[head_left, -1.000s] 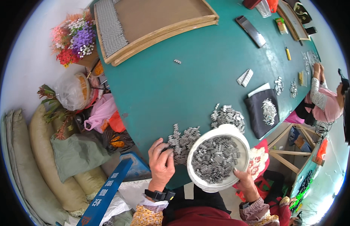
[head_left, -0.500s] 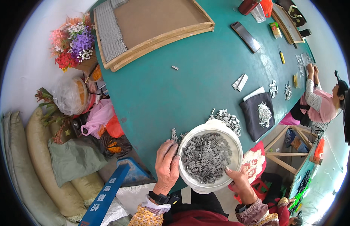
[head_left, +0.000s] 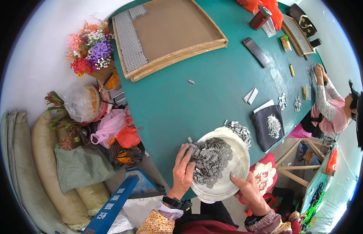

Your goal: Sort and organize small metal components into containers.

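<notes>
A round whitish bowl (head_left: 240, 158) is tilted toward the left over the near edge of the green table. Small grey toothed metal pieces (head_left: 212, 160) are heaped against its left side, and bare bowl shows on the right. My right hand (head_left: 249, 191) grips the near right rim, thumb on the inside. At the left rim, my left hand (head_left: 183, 171) lies with outstretched fingers against the bowl and the heaped pieces. More toothed pieces (head_left: 240, 133) lie on the table just beyond the bowl, partly hidden by it.
A wooden-framed tray (head_left: 177, 35) partly filled with grey pieces sits at the far left. A dark cloth (head_left: 267, 126) with silvery bits lies to the right, near a phone (head_left: 255, 52). Another person (head_left: 330, 109) works at the right edge. A blue metal bar (head_left: 115, 204) stands lower left.
The bowl has tipped leftward and shifted slightly right and down. Its pieces have slid from an even spread into a heap at the left, beside my left hand.
</notes>
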`<action>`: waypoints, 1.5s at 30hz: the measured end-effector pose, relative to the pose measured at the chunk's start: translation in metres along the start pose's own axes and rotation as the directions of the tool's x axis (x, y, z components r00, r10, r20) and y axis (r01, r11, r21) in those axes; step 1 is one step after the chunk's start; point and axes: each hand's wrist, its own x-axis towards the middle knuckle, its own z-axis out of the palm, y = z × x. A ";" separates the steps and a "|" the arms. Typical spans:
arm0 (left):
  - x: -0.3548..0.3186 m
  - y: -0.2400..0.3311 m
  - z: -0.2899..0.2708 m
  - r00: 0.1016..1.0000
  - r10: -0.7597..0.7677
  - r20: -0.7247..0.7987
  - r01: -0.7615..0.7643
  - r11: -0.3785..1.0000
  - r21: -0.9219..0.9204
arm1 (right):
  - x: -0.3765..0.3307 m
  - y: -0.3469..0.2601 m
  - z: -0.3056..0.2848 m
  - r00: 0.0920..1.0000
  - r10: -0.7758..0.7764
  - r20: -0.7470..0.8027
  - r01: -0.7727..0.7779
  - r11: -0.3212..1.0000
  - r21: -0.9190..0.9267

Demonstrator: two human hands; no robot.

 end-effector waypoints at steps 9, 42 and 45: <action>-0.002 -0.003 0.002 0.997 -0.017 -0.081 0.012 0.998 -0.060 | -0.015 -0.026 0.016 0.998 -0.065 -0.003 0.063 0.974 -0.215; 0.004 -0.005 -0.002 0.975 0.112 0.193 -0.181 0.902 0.392 | -0.012 0.002 0.015 0.926 -0.376 -0.039 0.323 0.841 -0.433; 0.001 -0.003 -0.003 0.986 0.075 0.150 -0.118 0.945 0.304 | -0.012 0.004 0.013 0.976 -0.217 0.017 0.195 0.840 -0.507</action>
